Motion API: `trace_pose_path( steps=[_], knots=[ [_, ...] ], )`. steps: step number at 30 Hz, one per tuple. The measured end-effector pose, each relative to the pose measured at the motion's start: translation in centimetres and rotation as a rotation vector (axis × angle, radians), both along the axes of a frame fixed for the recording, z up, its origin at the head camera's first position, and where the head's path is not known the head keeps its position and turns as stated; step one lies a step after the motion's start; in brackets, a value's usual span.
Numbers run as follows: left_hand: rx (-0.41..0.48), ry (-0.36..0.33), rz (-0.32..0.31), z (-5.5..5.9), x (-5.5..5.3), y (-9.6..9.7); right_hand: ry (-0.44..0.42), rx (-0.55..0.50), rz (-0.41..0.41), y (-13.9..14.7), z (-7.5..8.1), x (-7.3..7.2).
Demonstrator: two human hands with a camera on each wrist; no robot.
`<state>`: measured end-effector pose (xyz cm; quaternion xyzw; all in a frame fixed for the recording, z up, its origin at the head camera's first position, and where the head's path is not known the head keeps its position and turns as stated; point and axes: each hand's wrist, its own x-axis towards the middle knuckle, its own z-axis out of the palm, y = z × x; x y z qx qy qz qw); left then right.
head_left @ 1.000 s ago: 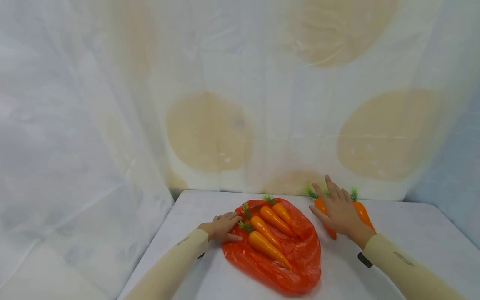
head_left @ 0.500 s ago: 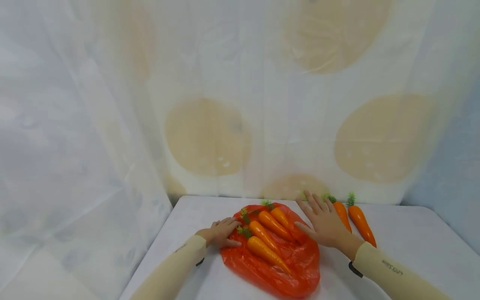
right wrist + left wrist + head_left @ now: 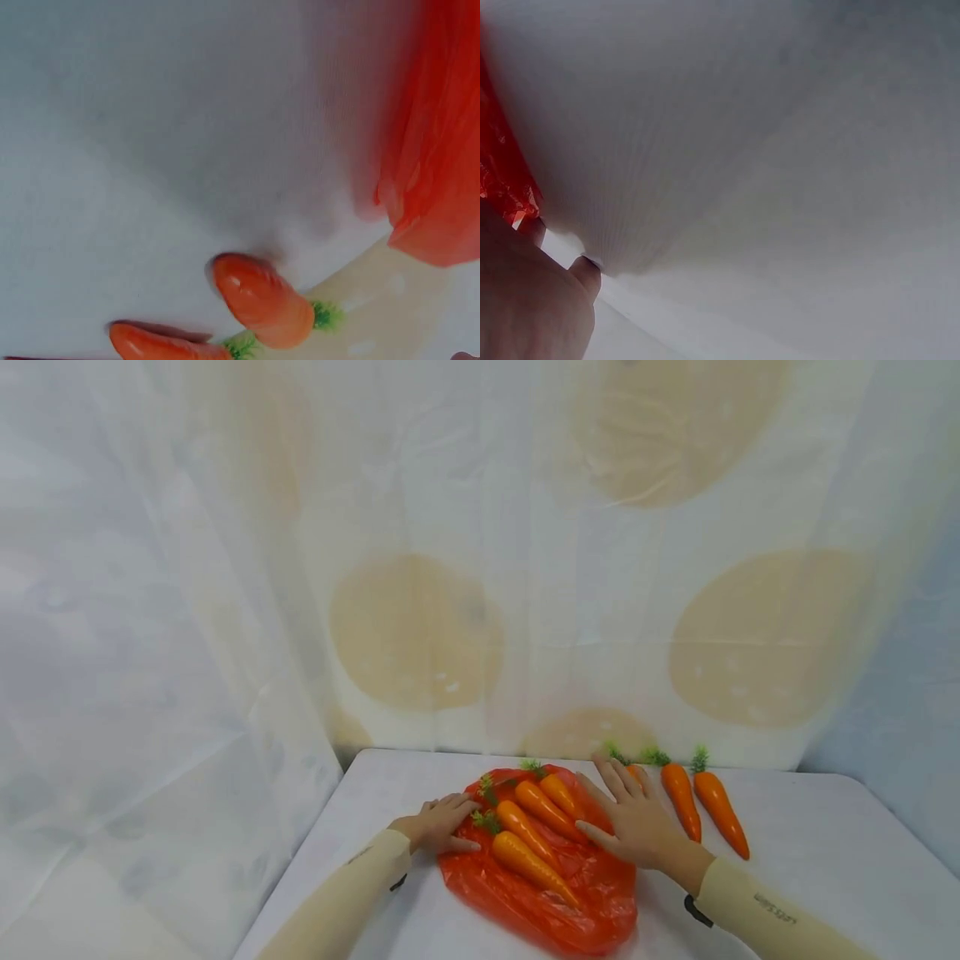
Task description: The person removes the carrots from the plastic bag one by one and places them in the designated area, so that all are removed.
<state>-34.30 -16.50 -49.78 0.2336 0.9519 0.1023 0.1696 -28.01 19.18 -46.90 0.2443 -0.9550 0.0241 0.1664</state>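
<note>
A red plastic bag (image 3: 517, 914) lies spread on the table, with several orange carrots (image 3: 536, 867) with green tops on it. At its left edge my left hand (image 3: 438, 824) rests with relaxed fingers. The left wrist view shows this hand (image 3: 532, 307) with its fingertips by the red film. My right hand (image 3: 637, 827) has its fingers spread and touches the bag's right edge, near the carrot tips. Just right of that hand lie two loose carrots, one nearer (image 3: 681, 802) and one farther (image 3: 722, 814). Another carrot (image 3: 634, 771) is mostly hidden behind its fingers.
The white table (image 3: 802, 860) stretches right beyond the loose carrots. A pale curtain with tan circles (image 3: 420, 631) hangs along the back edge, and a white sheet (image 3: 150, 693) closes off the left side.
My right hand has moved left, from over the loose carrots to the bag's right edge, uncovering two of them. My left hand has stayed at the bag's left edge.
</note>
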Motion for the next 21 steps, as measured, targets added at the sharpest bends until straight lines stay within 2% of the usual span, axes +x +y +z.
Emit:
trace_pose_path(
  steps=[7, 12, 21],
  knots=[
    [0.023, 0.005, -0.012, -0.2, 0.0, -0.2, 0.000, -0.044, 0.049, -1.4, -0.9, 0.6],
    [0.025, 0.007, -0.012, -0.2, 0.0, -0.3, 0.046, 0.011, 0.131, -2.5, -0.9, 1.0],
    [0.018, 0.014, -0.019, -0.5, -0.3, -0.4, -0.052, 0.017, 0.233, -5.4, -0.6, 2.4]
  ],
)
